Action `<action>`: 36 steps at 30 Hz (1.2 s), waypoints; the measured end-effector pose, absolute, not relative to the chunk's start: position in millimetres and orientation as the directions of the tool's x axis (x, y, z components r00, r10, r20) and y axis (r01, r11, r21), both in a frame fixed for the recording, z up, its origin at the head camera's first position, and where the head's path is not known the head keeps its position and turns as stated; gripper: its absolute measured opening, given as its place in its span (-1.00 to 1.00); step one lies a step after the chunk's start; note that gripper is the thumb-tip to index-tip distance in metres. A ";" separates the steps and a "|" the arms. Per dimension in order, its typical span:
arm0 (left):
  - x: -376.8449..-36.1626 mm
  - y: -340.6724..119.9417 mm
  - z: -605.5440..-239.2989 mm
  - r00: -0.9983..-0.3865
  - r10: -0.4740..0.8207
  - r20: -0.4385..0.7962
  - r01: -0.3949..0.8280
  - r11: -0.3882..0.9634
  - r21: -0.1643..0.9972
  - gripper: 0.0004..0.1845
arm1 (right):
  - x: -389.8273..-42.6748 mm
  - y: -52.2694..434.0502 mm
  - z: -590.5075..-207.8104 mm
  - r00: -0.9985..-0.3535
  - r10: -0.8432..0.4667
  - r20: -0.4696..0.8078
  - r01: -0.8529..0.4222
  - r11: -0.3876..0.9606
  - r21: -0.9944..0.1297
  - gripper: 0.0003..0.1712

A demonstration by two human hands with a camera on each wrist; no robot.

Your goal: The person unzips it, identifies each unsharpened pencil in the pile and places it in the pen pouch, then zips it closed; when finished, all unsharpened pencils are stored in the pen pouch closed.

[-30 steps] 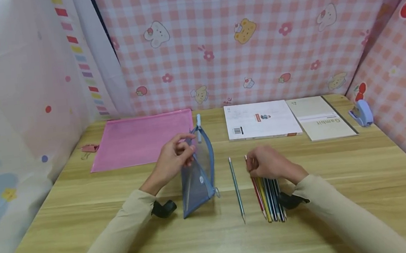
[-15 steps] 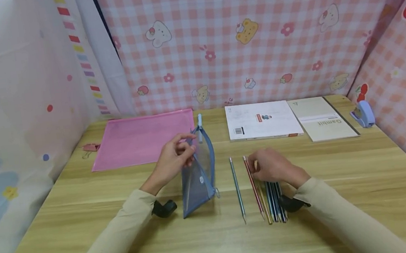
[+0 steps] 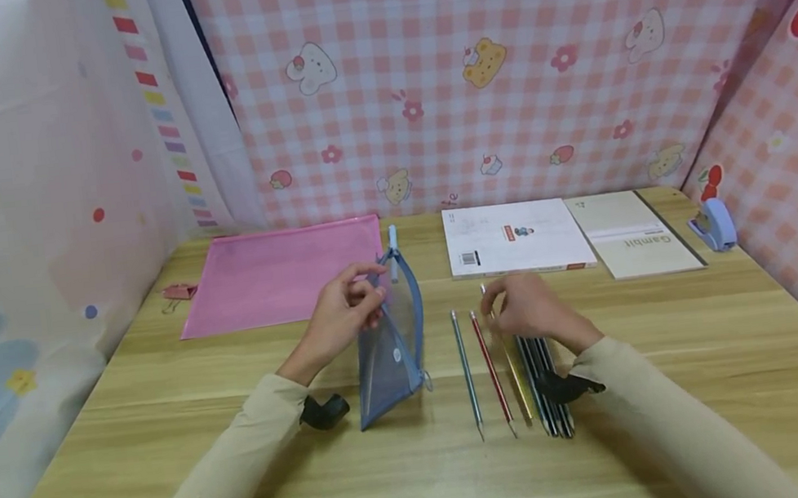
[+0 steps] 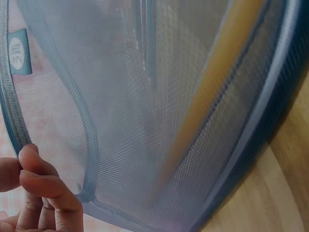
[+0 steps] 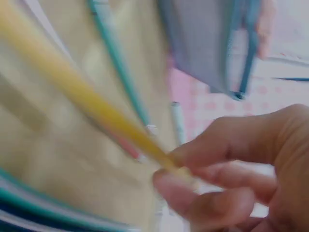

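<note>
At the left, my left hand [image 3: 344, 303] pinches the top edge of a blue mesh zip pouch [image 3: 388, 361], which stands on its side with its zip undone. In the left wrist view, thumb and finger meet on the pouch's zip edge. My right hand [image 3: 537, 305] pinches a yellow pencil [image 5: 91, 104] near its eraser end, and the pencil slants toward the front. To the left of it lie a red pencil [image 3: 491, 370] and a teal pencil [image 3: 466, 373], apart from each other. Several dark striped pencils [image 3: 546, 388] lie bunched under the right wrist, partly hidden.
At the back lie a pink pouch [image 3: 277, 279], a white book [image 3: 515, 231] and a cream notebook [image 3: 638, 242]. A pink binder clip [image 3: 179, 291] is at far left, a lilac stapler-like thing [image 3: 716, 224] at far right. Behind the mesh pouch is a light blue pen-shaped thing [image 3: 393, 238].
The red pencil has shifted left, away from the bunch, and been let go. My right hand has moved up slightly and taken the yellow pencil. My left hand holds still.
</note>
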State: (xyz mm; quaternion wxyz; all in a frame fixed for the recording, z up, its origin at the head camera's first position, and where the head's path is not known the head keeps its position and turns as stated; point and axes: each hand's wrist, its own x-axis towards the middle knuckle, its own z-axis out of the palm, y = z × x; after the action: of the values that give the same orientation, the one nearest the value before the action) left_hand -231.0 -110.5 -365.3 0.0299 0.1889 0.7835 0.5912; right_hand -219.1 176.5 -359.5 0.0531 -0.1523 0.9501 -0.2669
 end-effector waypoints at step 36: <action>-231.8 -97.6 -370.8 -0.919 0.332 0.213 0.295 0.217 0.931 -0.64 | -225.2 104.3 -337.1 -0.904 -0.381 0.196 -0.401 0.592 -0.699 -0.76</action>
State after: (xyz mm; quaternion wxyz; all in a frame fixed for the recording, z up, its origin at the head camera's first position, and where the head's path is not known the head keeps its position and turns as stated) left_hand -231.8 -97.6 -370.8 0.0159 0.2011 0.7798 0.5926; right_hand -225.2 104.3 -337.1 -0.0130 -0.2191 0.8920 -0.3951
